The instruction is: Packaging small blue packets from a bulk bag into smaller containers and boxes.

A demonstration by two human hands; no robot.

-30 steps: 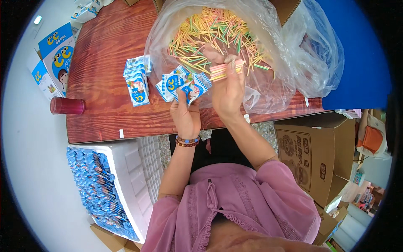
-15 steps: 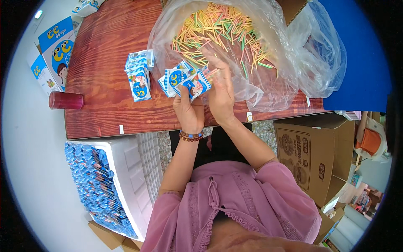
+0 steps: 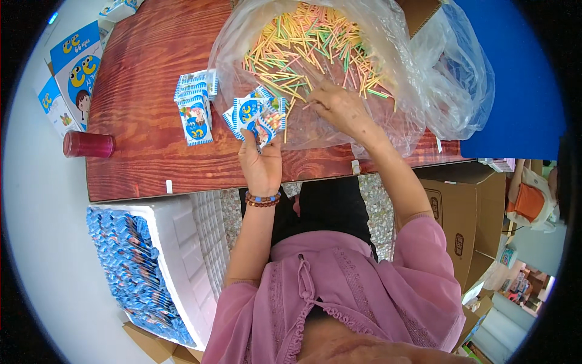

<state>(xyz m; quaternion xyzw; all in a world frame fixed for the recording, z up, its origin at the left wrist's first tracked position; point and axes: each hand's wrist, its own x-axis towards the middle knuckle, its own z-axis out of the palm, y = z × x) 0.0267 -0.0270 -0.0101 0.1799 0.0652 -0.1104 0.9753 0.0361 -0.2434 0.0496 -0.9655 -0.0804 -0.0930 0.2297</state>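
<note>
My left hand [image 3: 260, 162] is closed on a small fan of blue-and-white snack packets [image 3: 250, 112], thumb on the front one. Several thin coloured sticks show at the right side of these packets. To their right, my right hand [image 3: 344, 112] is over the near part of a large clear plastic bag [image 3: 339, 136], fingers bent together. A short pinkish stick end [image 3: 306, 105] shows at its fingertips; the rest is hidden. Farther in, the bag holds a heap of yellow, pink and green sticks [image 3: 309, 39]. Left of my left hand lies an overlapping stack of similar packets [image 3: 195, 115].
A red cylindrical jar [image 3: 88, 144] stands at the left edge of the wooden table [image 3: 139, 164]. Behind it are printed cartons [image 3: 76, 76]. Below left, a white foam box [image 3: 176, 242] is full of blue packets. A cardboard box [image 3: 464, 212] stands at the right.
My right hand has left the packets and moved right, over the bag of sticks. My left hand keeps hold of the packets, and sticks now show at their right side.
</note>
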